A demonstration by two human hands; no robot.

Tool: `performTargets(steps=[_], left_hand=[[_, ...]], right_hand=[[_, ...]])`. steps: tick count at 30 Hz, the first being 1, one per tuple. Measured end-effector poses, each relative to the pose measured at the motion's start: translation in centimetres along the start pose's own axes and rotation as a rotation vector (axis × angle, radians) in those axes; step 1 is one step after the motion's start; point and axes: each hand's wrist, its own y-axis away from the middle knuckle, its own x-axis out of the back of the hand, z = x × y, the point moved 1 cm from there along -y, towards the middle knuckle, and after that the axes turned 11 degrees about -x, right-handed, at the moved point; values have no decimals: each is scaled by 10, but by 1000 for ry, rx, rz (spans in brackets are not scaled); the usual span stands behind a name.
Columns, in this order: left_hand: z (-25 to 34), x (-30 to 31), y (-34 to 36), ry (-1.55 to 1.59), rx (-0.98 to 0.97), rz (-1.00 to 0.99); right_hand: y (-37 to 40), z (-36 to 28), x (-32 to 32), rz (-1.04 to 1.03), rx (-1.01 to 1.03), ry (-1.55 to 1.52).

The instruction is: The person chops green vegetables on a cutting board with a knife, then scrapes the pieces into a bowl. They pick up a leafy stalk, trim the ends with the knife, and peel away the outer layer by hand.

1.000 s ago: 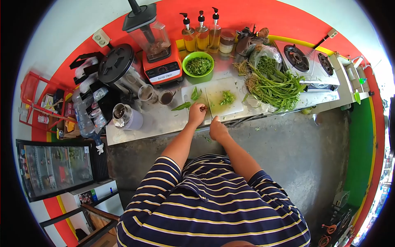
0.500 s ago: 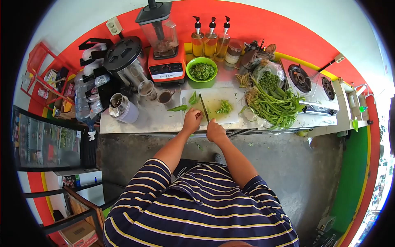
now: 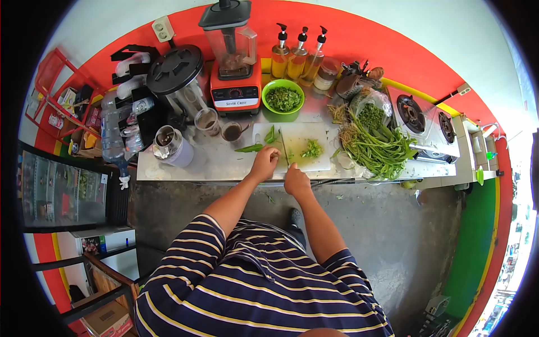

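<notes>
My right hand (image 3: 296, 178) is wrapped round the handle of a knife (image 3: 285, 147), whose dark blade points away from me over the white cutting board (image 3: 321, 130). Just left of the blade, my left hand (image 3: 265, 162) has its fingers bent together at the board's edge; what they hold, if anything, is too small to make out. Chopped greens (image 3: 312, 149) lie on the board right of the knife. One green leaf (image 3: 272, 135) rests on its upper left part, and another leaf (image 3: 249, 149) lies beside the board on the metal counter.
Behind the board stand a green bowl (image 3: 283, 110) of cut greens, a red blender (image 3: 234, 90) and several oil bottles. Leafy stalks (image 3: 382, 147) lie to the right, before a gas stove (image 3: 412, 115). Cups and a metal-topped container (image 3: 173, 147) stand left.
The view has shifted, so the counter items appear farther right. The knife blade stands more upright in view, and both hands remain near the board's front edge.
</notes>
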Motion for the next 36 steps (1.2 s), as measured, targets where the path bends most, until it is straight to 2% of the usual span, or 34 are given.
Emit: performTargets(steps=[4,7,8,10,13,20,22,23,25,26,28,32,34,36], left_hand=[[8,32,-3,-7,-12,8],[6,46,0,-392,-48,-33],[8,49,2,-398,-49,-34],[5,52,6,-581,-194,-7],[-5,53,11,-624,-201,-38],[-13,53,13,-585,-123,-134],[0,53,7,-568,-45,-86],[7,52,4,-569,-59,-104],[27,47,2,-533,-26,41],[33,43,1,-534,-38,15],[38,36,-3,-420,-25,83],[38,14,-5,-246,-41,91],[40,2,-3,-166,85,17],[41,-8,0,-170,110,-13]], right_hand=[[3,8,-8,64,36,-194],[9,9,-25,59,60,-262],[10,9,-31,59,63,-266],[17,4,-33,3,27,-268],[15,6,-38,15,24,-258],[-15,36,-23,142,-82,-302],[-11,46,-9,136,-75,-311],[-8,50,-4,106,-50,-287],[3,61,-1,85,37,-239],[7,67,-1,84,19,-260],[9,77,0,16,126,-171],[0,108,0,-16,178,-114],[-10,120,1,6,165,-118],[-19,129,5,25,157,-121]])
